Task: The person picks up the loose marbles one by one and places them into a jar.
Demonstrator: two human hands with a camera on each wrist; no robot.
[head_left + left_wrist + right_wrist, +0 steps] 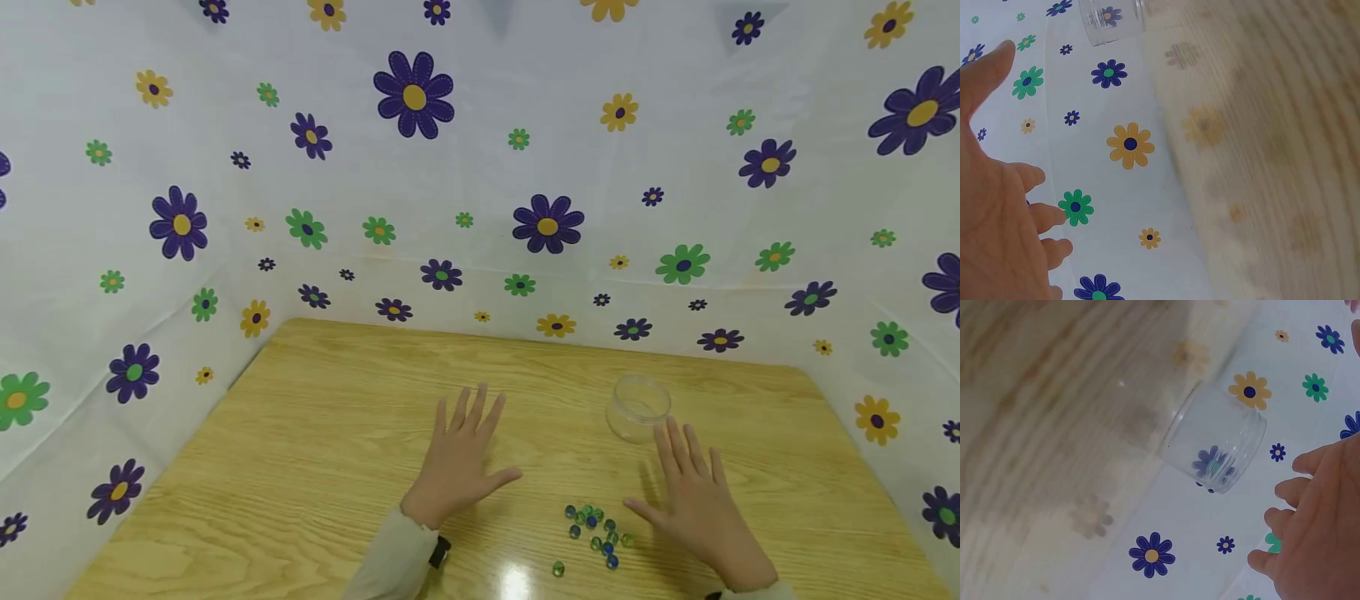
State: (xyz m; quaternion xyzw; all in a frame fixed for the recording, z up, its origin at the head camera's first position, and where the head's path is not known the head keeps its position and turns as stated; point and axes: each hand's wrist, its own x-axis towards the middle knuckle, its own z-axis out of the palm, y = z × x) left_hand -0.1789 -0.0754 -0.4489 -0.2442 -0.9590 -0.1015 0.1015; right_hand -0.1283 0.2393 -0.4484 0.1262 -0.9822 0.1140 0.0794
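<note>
Several green and blue glass marbles (592, 522) lie loosely grouped on the wooden table, between and a little nearer than my two hands. My left hand (459, 467) is spread flat, palm down, to the left of the marbles and holds nothing. To their right, my right hand (697, 504) also has its fingers stretched out, with the thumb towards the marbles. A clear round jar (637, 408) without a lid stands just beyond the right fingertips; the right wrist view shows this jar (1216, 440) upright beside the fingers.
The wood-grained table (337, 400) has a white cloth (480, 167) with purple, yellow and green flowers behind it and at both sides. One green marble (558, 568) sits apart from the group, nearer the front. A bright light reflection falls on the table's front part.
</note>
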